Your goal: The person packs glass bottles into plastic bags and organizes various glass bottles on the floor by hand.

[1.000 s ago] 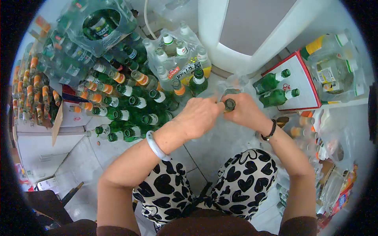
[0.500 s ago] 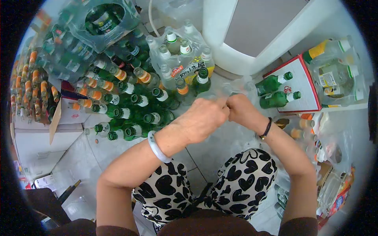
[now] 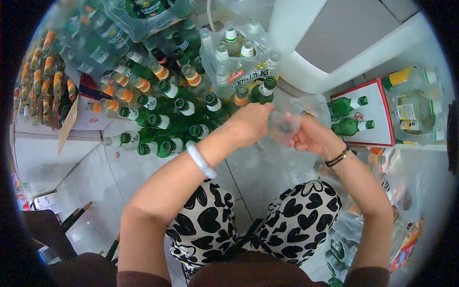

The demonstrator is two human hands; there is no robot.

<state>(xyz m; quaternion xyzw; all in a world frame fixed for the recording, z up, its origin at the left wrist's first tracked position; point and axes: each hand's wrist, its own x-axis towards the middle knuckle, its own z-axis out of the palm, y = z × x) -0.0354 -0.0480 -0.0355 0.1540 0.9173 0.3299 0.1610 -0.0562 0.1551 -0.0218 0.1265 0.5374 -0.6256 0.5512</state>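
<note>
My left hand point(image 3: 248, 125), with a pale bangle on its wrist, is closed with its fingertips at the edge of a piece of clear plastic point(image 3: 284, 126). From the other side my right hand point(image 3: 313, 136), wearing a dark beaded bracelet, has its fingers curled against the same plastic. Motion blurs the plastic, so its exact shape cannot be made out. More see-through plastic point(image 3: 313, 104) shows just behind my right hand. Close beyond my left hand stands a green glass bottle point(image 3: 263, 91) with a white neck label.
Many green bottles point(image 3: 165, 122) and orange-necked bottles point(image 3: 160, 71) stand on the floor at left. Behind them is a shrink-wrapped bottle pack point(image 3: 236, 62). Two green bottles lie on a red-edged white box point(image 3: 368, 112) at right, beside large clear bottles point(image 3: 411, 112).
My hands have moved apart, the right one to the right and turned more palm-up. The clear plastic now shows between them. The view has shifted slightly.
</note>
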